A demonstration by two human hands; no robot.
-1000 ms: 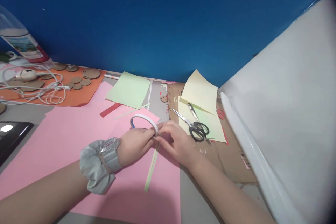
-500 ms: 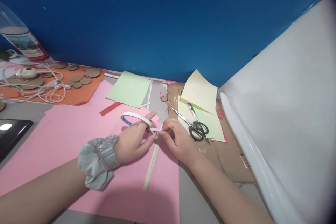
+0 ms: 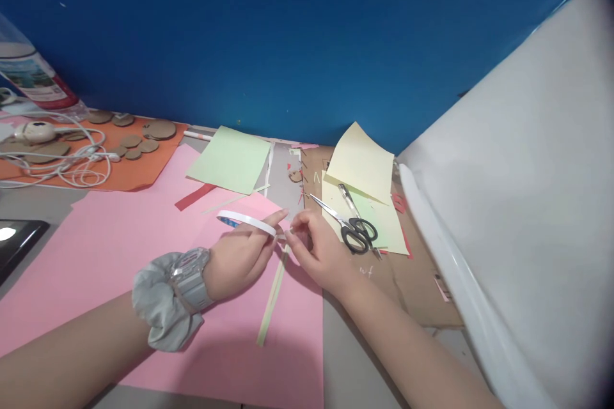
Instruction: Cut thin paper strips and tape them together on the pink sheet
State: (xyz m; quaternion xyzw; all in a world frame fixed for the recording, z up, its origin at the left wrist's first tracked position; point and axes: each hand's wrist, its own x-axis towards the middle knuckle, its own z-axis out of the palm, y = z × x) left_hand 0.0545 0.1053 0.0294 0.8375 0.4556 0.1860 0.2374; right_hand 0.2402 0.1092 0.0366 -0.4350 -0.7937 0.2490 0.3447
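Note:
My left hand (image 3: 240, 259) holds a thin white roll of tape (image 3: 245, 220) just above a large pink paper sheet (image 3: 115, 249). My right hand (image 3: 319, 252) pinches the free end of the tape right beside the roll. A narrow pale green paper strip (image 3: 270, 300) lies on the pink sheet under both hands. A watch and a grey scrunchie sit on my left wrist.
Black-handled scissors (image 3: 352, 230) lie on pale yellow paper (image 3: 362, 163) to the right. A green sheet (image 3: 230, 160), an orange sheet (image 3: 134, 172) with cardboard discs, white earphones (image 3: 57, 156), a bottle (image 3: 29, 73) and a white roll (image 3: 518, 204) surround the spot. A blue wall rises behind.
The tape roll has tilted flatter in my left hand, and my right hand now pinches a short pulled-out end of tape. Both hands shifted slightly left and up.

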